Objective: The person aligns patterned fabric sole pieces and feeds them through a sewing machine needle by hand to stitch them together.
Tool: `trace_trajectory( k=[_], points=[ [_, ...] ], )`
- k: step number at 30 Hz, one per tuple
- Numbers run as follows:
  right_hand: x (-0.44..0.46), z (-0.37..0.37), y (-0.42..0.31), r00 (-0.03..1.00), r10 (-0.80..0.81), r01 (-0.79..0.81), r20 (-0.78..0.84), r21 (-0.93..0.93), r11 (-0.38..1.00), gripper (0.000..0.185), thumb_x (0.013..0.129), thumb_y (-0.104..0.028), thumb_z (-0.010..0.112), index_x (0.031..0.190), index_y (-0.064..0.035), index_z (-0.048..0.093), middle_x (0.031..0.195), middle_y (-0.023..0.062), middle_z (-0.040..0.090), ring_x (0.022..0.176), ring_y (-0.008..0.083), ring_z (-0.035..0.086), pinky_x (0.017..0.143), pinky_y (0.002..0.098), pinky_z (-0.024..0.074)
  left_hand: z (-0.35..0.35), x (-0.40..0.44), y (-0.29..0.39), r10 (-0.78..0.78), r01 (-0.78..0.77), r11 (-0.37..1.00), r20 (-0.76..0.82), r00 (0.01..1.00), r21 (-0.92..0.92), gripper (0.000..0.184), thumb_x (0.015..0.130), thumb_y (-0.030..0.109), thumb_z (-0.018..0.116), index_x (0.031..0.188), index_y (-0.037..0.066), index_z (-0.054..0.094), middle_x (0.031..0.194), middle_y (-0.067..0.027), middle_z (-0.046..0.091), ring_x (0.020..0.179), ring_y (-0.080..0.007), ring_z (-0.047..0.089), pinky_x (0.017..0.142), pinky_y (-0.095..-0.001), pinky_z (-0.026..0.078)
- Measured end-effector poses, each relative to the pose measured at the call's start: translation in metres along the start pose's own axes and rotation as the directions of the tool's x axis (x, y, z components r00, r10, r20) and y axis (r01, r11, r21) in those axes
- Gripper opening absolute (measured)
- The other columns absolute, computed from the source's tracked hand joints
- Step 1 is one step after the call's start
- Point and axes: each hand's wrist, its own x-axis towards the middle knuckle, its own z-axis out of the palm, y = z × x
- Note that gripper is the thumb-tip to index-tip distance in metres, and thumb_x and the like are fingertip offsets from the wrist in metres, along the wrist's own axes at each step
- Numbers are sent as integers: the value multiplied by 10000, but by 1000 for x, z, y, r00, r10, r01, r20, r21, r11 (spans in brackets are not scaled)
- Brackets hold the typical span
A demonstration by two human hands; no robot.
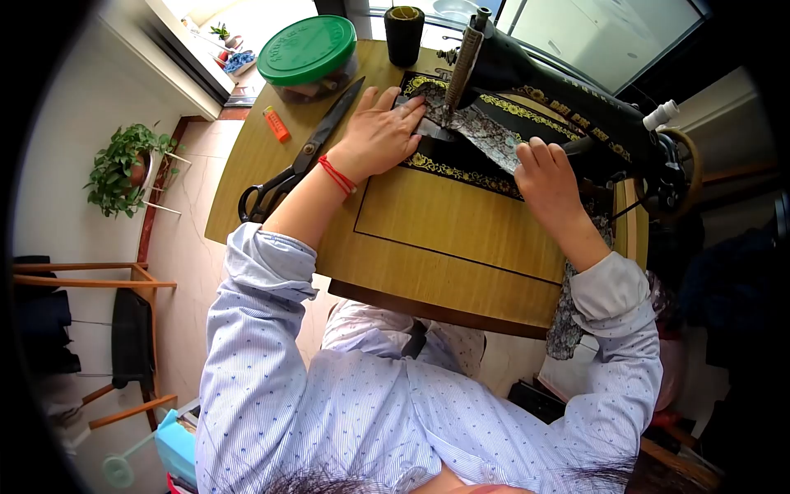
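Observation:
A strip of grey patterned fabric (487, 138) runs under the needle area of a black sewing machine (547, 82) with gold decoration. My left hand (383, 132) lies with its fingers stretched out at the fabric's left end, beside the needle. To the right of the needle, my right hand (547, 177) has its fingers curled closed on the fabric's other part. More of the same fabric hangs over the table's front right edge, below my right wrist. Large black scissors (309, 150) lie on the wooden table (453, 214), left of my left forearm.
A clear tub with a green lid (307, 49) and a black thread cone (404, 37) stand at the table's back. An orange lighter-like item (277, 125) lies near the left edge. The machine's handwheel (687, 173) is at right. A potted plant (123, 169) and a wooden chair (144, 329) are at left.

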Motion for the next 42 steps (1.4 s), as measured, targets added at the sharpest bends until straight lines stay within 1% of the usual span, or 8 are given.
trace_trajectory(
  k=[18, 21, 23, 27, 29, 33, 35, 42],
  points=[
    [13, -15, 20, 935, -136, -26, 328, 445, 895, 115, 806, -159, 625, 798, -48, 655, 936, 73, 630, 941, 243, 601, 932, 351, 456, -14, -9, 81, 163, -237, 903, -224, 961, -358, 601, 771, 373, 706, 1240, 35, 540, 1300, -170, 520, 1229, -323, 467, 1048, -429, 357],
    [34, 6, 30, 898, 162, -435, 409, 765, 475, 207, 900, -180, 565, 941, -15, 682, 1061, 67, 659, 1021, 256, 612, 926, 366, 457, -11, -8, 85, 178, -232, 883, -166, 970, -409, 713, 773, 476, 699, 1289, 18, 518, 1321, -198, 503, 1293, -353, 427, 1103, -448, 322],
    [53, 27, 30, 689, 370, -576, 623, 781, -240, 291, 954, -180, 477, 1098, -5, 659, 1170, 75, 651, 1100, 259, 604, 951, 371, 461, -12, -7, 85, 183, -239, 872, -170, 968, -427, 723, 757, 494, 700, 1275, 16, 534, 1309, -202, 507, 1277, -358, 438, 1090, -451, 336],
    [48, 152, 35, 903, 212, -194, 374, 794, -576, 339, 982, -227, 467, 1208, -18, 609, 1212, 104, 633, 1115, 243, 602, 994, 382, 459, -11, -8, 87, 181, -242, 866, -177, 967, -437, 737, 748, 506, 700, 1271, 12, 541, 1302, -208, 505, 1270, -364, 440, 1084, -455, 340],
    [72, 174, 30, 709, 241, -136, 662, 464, -875, 376, 986, -240, 477, 1272, -9, 554, 1248, 149, 607, 1123, 252, 596, 1022, 396, 450, -9, -8, 88, 162, -243, 860, -210, 964, -449, 746, 742, 504, 704, 1285, 22, 534, 1298, -208, 498, 1257, -369, 444, 1080, -457, 342],
    [103, 127, 31, 540, 323, 137, 777, 298, -945, 452, 989, -264, 488, 1359, -3, 471, 1360, 168, 531, 1152, 268, 584, 1019, 418, 457, -11, -7, 90, 158, -238, 846, -202, 967, -478, 753, 735, 505, 708, 1297, 37, 528, 1296, -205, 491, 1242, -368, 448, 1072, -458, 348],
    [105, 115, 40, 968, 170, 134, 186, 193, -972, 497, 978, -274, 515, 1394, -15, 433, 1440, 138, 456, 1238, 272, 524, 1005, 404, 474, -14, -6, 90, 163, -250, 837, -215, 963, -486, 761, 727, 507, 714, 1305, 51, 521, 1283, -198, 493, 1233, -361, 449, 1065, -461, 352],
    [120, 132, 61, 954, 294, 210, 60, 566, -797, 562, 966, -326, 546, 1445, -79, 389, 1499, 112, 376, 1386, 309, 346, 988, 355, 501, -17, -6, 90, 183, -265, 822, -208, 961, -504, 760, 721, 525, 711, 1294, 57, 533, 1241, -171, 504, 1171, -324, 476, 1013, -419, 367]
  ],
)
